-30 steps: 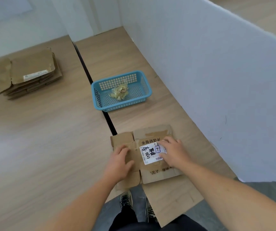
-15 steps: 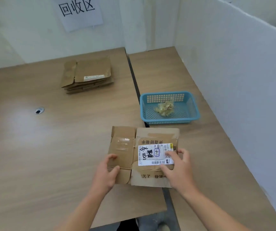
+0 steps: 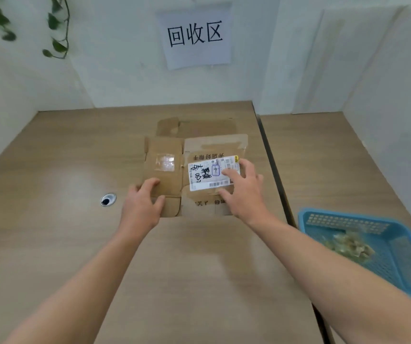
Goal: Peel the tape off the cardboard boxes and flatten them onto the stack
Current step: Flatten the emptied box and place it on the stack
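Flattened box (image 3: 172, 155): brown cardboard, flaps spread, white label (image 3: 206, 175) face up, clear tape patch (image 3: 166, 162) on the left flap. It sits level over the stack (image 3: 194, 126) near the tabletop's far edge. Your left hand (image 3: 141, 204) grips its near-left corner; your right hand (image 3: 243, 192) lies spread on the label.

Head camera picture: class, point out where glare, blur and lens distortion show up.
Head view: a soft glare patch whitens the table left of the cardboard box; the clear tape on it glints; the blue basket at lower right is blurred; the wall sign is readable; the wide lens bows the wall edges.
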